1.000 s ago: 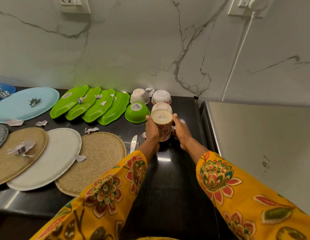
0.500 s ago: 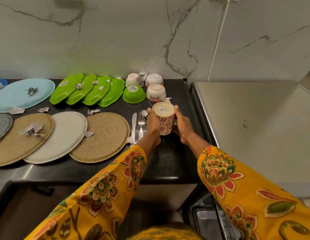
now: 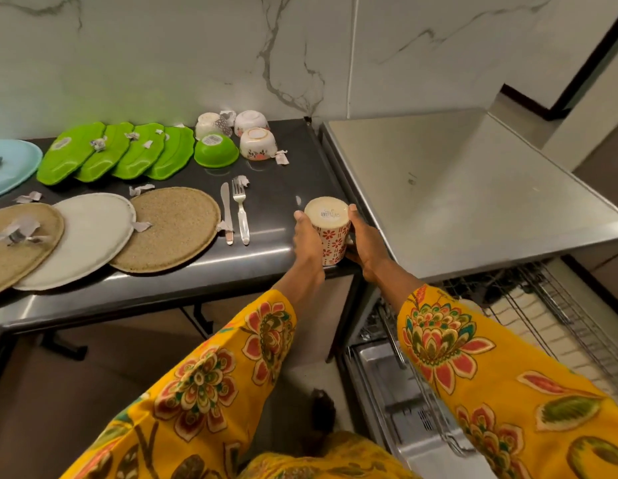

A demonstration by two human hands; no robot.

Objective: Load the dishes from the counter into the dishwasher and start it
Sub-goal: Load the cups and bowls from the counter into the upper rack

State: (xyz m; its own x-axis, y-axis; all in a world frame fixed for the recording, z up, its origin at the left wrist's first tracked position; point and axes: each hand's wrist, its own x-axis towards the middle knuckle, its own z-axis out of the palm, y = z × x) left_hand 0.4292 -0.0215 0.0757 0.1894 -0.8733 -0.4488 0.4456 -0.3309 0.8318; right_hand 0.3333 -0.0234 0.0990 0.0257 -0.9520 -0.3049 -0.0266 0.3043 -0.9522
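While both hands clamp one mug, the step in hand reads as carrying a dish from the counter (image 3: 266, 243) to the dishwasher (image 3: 387, 385); loading looks barely begun, most items are on the counter.

L to R:
- Pale blue plate (image 3: 10, 164), smooth, at far left edge.
- Woven tan mats and one matte white round plate (image 3: 86, 236), overlapped, flat.
- Four glossy green leaf-shaped plates (image 3: 117, 150), overlapped, paper scraps on them.
- Green bowl (image 3: 215, 154) and 3 pale bowls, all inverted, near the wall.
- Knife and fork (image 3: 241, 212), side by side.
- Left hand (image 3: 305, 240) curled on the mug's left side.
- Mug (image 3: 330, 226): ceramic, cylindrical, red floral print, inverted, sticker on base, at counter's front right corner.
- Right hand (image 3: 364, 243) wrapped on its right side.
- Steel top, brushed; wire rack (image 3: 542, 316) pulled out below.

Next move, est.: swing right and down, seat the mug mouth-down between rack tines.
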